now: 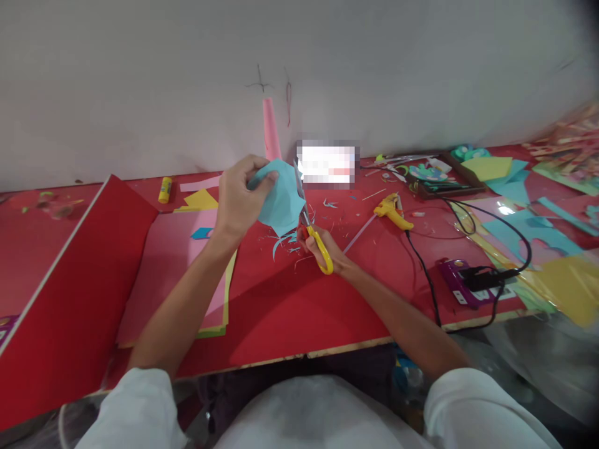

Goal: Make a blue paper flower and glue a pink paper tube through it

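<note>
My left hand [246, 193] pinches a piece of light blue paper [282, 199] by its upper left side, above the red table [276, 299]. The paper has an angular, cut outline. In my right hand [322, 244] is a pair of scissors [320, 249] with yellow and red handles. Their blades point up along the paper's right edge; whether they are closed on it I cannot tell. Thin blue paper clippings [285, 244] lie beneath the paper. A rolled pink paper [271, 128] stands behind my left hand, against the wall.
A red board [70, 299] stands upright at left beside stacked coloured sheets [163, 274]. A glue stick [165, 190] sits behind them. To the right are a yellow glue gun [394, 212], a purple power box [461, 284] with black cables, a tray [472, 181] and loose coloured papers [568, 284].
</note>
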`<state>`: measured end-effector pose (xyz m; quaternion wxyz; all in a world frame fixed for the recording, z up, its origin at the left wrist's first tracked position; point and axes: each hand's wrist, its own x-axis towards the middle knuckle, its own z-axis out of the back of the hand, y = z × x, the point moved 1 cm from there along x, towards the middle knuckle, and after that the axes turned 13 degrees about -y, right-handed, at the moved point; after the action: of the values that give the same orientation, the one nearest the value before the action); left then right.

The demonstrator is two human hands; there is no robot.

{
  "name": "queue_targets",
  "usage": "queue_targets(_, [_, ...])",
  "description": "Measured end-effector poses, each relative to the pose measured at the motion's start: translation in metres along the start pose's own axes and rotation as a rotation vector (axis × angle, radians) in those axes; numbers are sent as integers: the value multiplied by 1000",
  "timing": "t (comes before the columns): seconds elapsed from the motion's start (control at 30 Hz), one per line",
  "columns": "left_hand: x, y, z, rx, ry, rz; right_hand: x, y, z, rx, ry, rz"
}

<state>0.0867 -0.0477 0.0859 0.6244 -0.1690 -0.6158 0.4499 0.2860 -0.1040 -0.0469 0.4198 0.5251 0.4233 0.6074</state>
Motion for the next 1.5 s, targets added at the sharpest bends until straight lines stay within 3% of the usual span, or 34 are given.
queue_targets(0.17, [-2, -4, 0, 71, -23, -57, -1, -7, -4, 16, 5, -31])
queue_targets(0.53, [-6, -1, -4, 25, 11, -21, -1, 18, 3, -39, -2, 38])
queue_targets(1.0, [-9, -3, -8, -26, 52, 62, -2, 2, 2, -22, -37, 1])
queue_targets(1.5, [-13, -5, -10, -31, 70, 93, -1, 10, -1, 28, -32, -7])
